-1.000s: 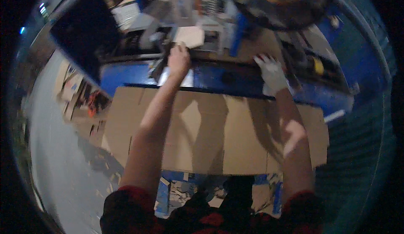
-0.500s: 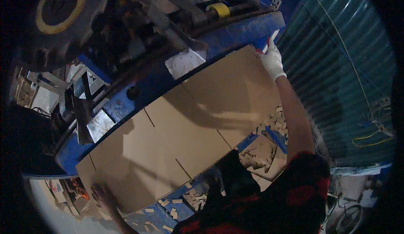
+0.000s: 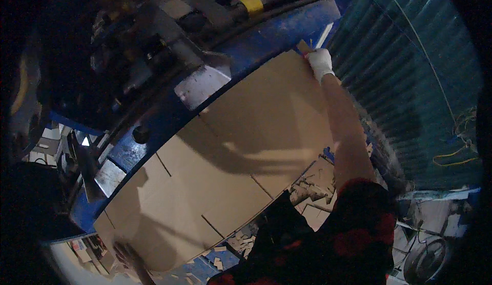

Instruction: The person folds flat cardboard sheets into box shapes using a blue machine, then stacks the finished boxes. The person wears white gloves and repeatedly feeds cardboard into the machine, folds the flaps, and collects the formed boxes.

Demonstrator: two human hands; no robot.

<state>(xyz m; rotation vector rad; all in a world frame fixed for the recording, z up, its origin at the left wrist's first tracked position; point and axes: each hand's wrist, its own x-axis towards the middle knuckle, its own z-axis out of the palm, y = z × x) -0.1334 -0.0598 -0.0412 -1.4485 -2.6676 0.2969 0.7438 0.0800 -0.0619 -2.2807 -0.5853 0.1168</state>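
Observation:
A large brown cardboard sheet point(image 3: 205, 172) with dark slots cut into its long edges lies slanted in front of a blue machine. My left hand point(image 3: 124, 256), bare, rests at the sheet's near left end with its fingers stretched out over the surface. At the far right corner is my right hand point(image 3: 320, 62) in a white glove, its fingers curled round a small cardboard tab point(image 3: 304, 47). Whether this tab is joined to the sheet, I cannot tell. Beside the glove stands a narrow white bar point(image 3: 324, 35).
The blue machine bed point(image 3: 277, 29) borders the sheet's far side, with metal plates point(image 3: 202, 86) and a yellow-banded shaft point(image 3: 251, 3) over it. Cardboard scraps point(image 3: 312, 185) lie below the near edge. Green corrugated wall point(image 3: 405, 85) stands at right, with a fan-like round thing point(image 3: 426, 262) lower down.
The view has shifted, so the machine appears further left. My right hand has closed at the corner, where the cardboard tab now juts out. My left hand stays at the sheet's left end.

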